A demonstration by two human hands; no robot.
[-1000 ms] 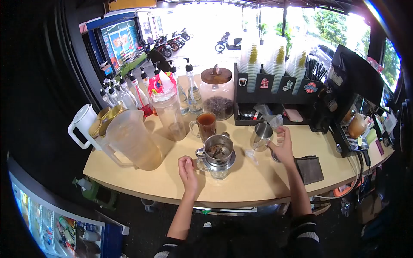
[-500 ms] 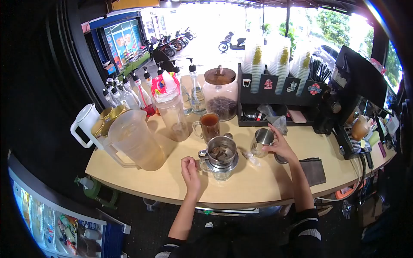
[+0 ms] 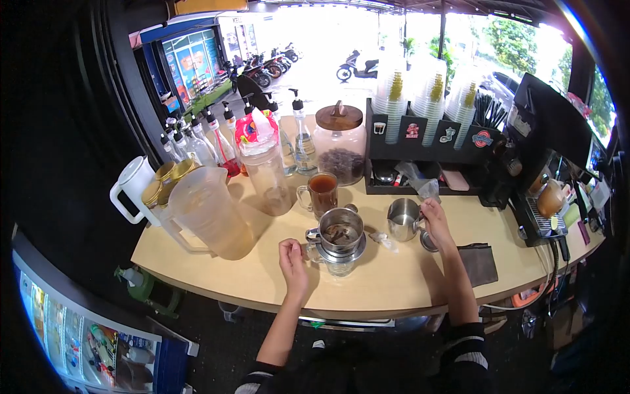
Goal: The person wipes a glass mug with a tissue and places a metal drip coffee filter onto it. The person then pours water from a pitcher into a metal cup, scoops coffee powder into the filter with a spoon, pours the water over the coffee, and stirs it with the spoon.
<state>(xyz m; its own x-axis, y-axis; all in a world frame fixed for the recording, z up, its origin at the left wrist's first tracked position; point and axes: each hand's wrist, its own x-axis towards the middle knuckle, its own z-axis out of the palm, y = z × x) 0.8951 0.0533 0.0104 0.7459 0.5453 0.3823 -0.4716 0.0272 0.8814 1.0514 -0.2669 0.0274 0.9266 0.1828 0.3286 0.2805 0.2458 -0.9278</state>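
Note:
My right hand (image 3: 436,224) is closed on the handle side of a metal milk pitcher (image 3: 402,220), which appears upright at the tabletop. My left hand (image 3: 293,264) rests by the counter's front with its fingers loosely curled and nothing visible in them. Just right of it, a metal drip coffee filter (image 3: 341,231) with dark wet contents sits on a glass mug (image 3: 340,268). Behind the filter stands another glass mug of reddish-brown drink (image 3: 323,192). A crumpled clear wrapper (image 3: 384,241) lies between filter and pitcher.
Large plastic pitcher (image 3: 210,213), tall plastic container (image 3: 266,177) and pump bottles (image 3: 304,141) crowd the left. A wooden-lidded jar (image 3: 340,144) and black cup organizer (image 3: 426,141) stand behind. On the right are a dark folded cloth (image 3: 478,264) and an espresso machine (image 3: 541,203).
My right hand has shifted from the milk pitcher's rim to its handle side. The pitcher has turned, so its open inside shows. My left hand has barely moved.

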